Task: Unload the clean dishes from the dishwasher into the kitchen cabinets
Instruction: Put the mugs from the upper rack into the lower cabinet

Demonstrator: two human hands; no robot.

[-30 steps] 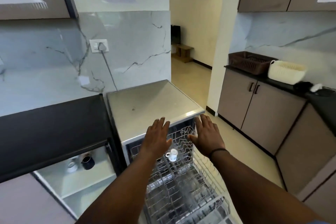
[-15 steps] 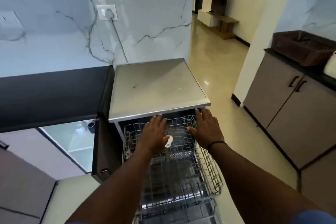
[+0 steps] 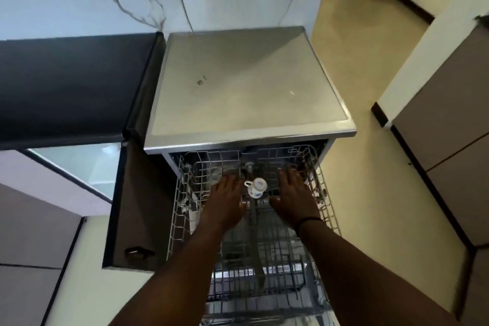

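Marble-walled kitchen, head view: your gaze has dropped onto the dishwasher (image 3: 248, 87) and its pulled-out upper rack (image 3: 182, 193); your left hand (image 3: 225, 204) and right hand (image 3: 293, 198), fingers spread flat and holding nothing, have moved deeper, flanking the small white cup (image 3: 256, 187) still seated between them; lifting it looks imminent

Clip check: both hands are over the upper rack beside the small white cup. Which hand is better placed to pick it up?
Left, probably. The cup lies tilted with its handle toward the left hand, whose fingers reach closest to that handle. The right hand is open at the cup's plain side, about as near.
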